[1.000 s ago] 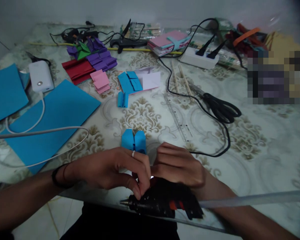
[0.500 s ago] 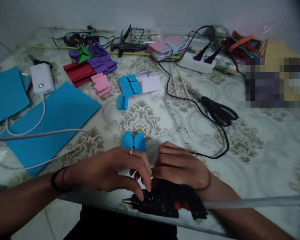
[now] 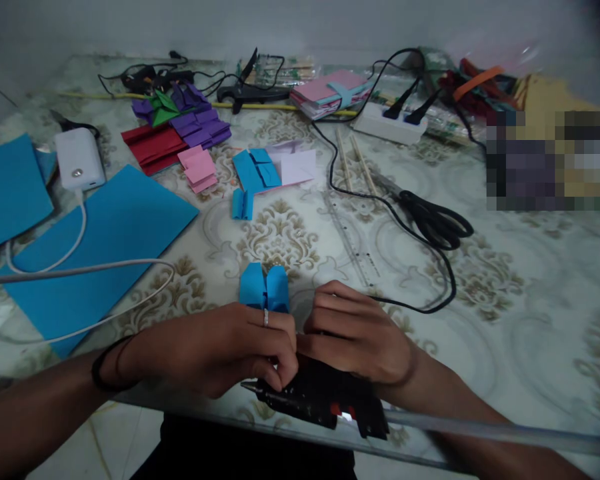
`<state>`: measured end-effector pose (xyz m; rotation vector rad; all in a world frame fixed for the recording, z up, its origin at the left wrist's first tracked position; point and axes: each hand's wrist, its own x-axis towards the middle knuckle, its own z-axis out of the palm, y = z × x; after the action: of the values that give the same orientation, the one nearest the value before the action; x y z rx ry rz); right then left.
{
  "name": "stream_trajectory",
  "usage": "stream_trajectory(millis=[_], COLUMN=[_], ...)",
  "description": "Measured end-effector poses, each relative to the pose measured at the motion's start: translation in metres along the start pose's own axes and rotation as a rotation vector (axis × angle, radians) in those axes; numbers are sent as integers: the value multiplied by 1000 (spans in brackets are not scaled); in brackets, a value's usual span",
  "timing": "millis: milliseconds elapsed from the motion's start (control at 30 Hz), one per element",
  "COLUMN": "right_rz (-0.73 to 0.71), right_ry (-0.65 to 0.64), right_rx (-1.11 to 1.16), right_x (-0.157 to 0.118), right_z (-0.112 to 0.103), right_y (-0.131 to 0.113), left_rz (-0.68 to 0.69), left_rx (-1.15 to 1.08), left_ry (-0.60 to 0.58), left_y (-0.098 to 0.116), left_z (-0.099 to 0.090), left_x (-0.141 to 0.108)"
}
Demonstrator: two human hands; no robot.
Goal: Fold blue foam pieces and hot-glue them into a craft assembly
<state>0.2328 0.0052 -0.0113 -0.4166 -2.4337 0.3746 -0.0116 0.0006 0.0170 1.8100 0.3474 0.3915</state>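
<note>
A black hot glue gun (image 3: 305,402) is at the table's near edge, its metal nozzle pointing left and a long translucent glue stick (image 3: 460,428) running out of its back. My right hand (image 3: 357,333) is closed with curled fingers over the gun's handle side, which it mostly hides. Thumb and forefinger of my left hand (image 3: 225,350) are pinched together just above the barrel. What they hold, if anything, is hidden. Just beyond my left fingers lies a folded blue paper piece (image 3: 264,287), partly covered by that hand.
Blue sheets (image 3: 105,247) and a white power bank (image 3: 79,159) with its cable lie left. Folded red paper (image 3: 153,147), purple paper (image 3: 200,127) and pink paper (image 3: 198,170) sit farther back. Scissors (image 3: 433,217), a clear ruler (image 3: 353,243), a black cord and a power strip (image 3: 390,123) are right.
My left thumb and forefinger have closed from a loose, spread pose into a pinch. The glue gun has shifted slightly left and its glue stick now slopes down to the right.
</note>
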Motion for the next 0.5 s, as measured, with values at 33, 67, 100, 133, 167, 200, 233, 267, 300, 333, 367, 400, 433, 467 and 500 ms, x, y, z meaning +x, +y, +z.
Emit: stream_trajectory(millis=[33, 67, 100, 133, 167, 200, 233, 267, 300, 333, 367, 400, 433, 467, 500], right_rz=[5, 10, 16, 23, 34, 52, 73, 94, 112, 125, 134, 136, 138, 142, 145], right_ry=[1, 2, 1, 4, -1, -4, -8, -14, -18, -21, -21, -15, -10, -9, -9], right_rx=[-6, -9, -7, -3, 3, 12, 22, 29, 33, 34, 33, 30, 30, 33, 38], right_x=[0, 0, 0, 0, 0, 0, 0, 0, 1, 1, 1, 2, 2, 2, 3], right_z=[0, 0, -1, -2, -4, -5, -7, -9, -10, -12, -13, -13, -14, -14, -15], right_y=[0, -1, -1, -2, -2, -3, -4, -5, -7, -8, -9, -9, -10, -11, -11], left_rz=[1, 1, -2, -1, 0, 0, 1, 3, 5, 6, 6, 8, 8, 5, -4], left_rx=[12, 18, 20, 16, 8, -2, -13, -23, -30, -35, -37, -37, -35, -33, -33], left_ry=[-6, -13, -17, -11, 3, 26, 57, 88, 113, 128, 134, 132, 124, 119, 121], left_y=[0, 1, 2, 3, 4, 4, 5, 6, 6, 6, 7, 7, 8, 8, 9], left_z=[0, 0, -1, -1, -2, -3, -4, -4, -5, -5, -6, -7, -8, -9, -11], left_x=[0, 0, 0, 0, 1, 1, 1, 0, 0, 0, 0, -1, -1, -2, -2])
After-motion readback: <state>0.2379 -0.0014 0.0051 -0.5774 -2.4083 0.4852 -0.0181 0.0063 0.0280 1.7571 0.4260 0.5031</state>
